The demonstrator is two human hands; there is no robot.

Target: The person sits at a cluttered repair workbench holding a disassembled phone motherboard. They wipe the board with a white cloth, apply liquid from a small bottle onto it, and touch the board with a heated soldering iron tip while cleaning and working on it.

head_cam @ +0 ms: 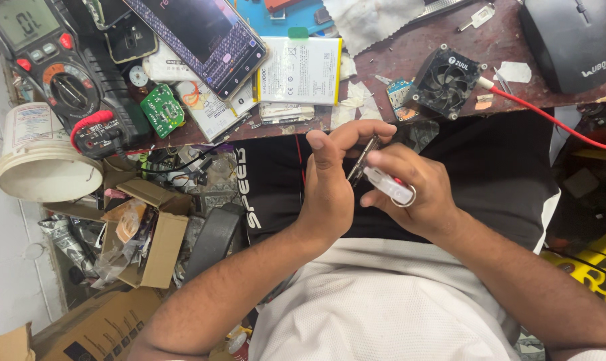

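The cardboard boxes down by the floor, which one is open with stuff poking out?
The small cardboard box beside the white bucket: its flaps stand open, with plastic wrappers spilling out. The bigger box at the bottom corner shows only its flat brown side.

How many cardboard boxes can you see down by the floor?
2. One open cardboard box stuffed with plastic wrappers sits left of the person's left hand. Another cardboard box lies at the bottom left corner. More may be hidden under the clutter.
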